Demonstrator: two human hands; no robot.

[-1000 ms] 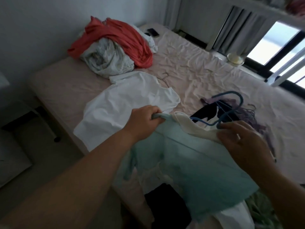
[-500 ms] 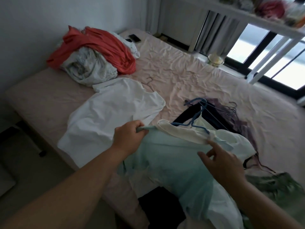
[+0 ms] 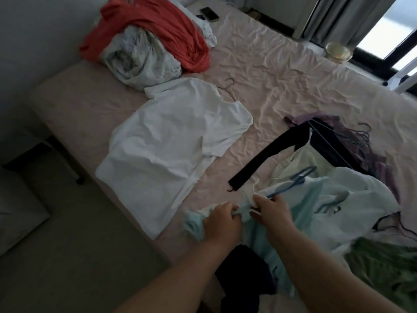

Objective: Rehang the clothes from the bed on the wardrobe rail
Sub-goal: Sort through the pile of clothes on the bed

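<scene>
A pale teal shirt [image 3: 300, 213] lies on the near part of the bed [image 3: 259, 71] with a blue hanger [image 3: 293, 182] at its collar. My left hand [image 3: 220, 222] grips a bunched shoulder of that shirt. Close beside it, my right hand [image 3: 269, 213] pinches the shirt's cloth by the hanger's lower end. A white shirt [image 3: 176, 141] lies spread flat to the left. A black garment [image 3: 270, 152] on another hanger lies behind the teal shirt.
A heap of red and grey-white bedding [image 3: 149, 41] sits at the head of the bed, with a phone [image 3: 209, 13] behind it. Purple hangers [image 3: 365, 141] and a green garment [image 3: 388, 265] lie at the right. Floor [image 3: 74, 256] and a dark stand are left of the bed.
Both hands have dropped lower and drawn together at the teal shirt's left shoulder. The right hand has come across from the shirt's right side. The view has tilted down toward the bed.
</scene>
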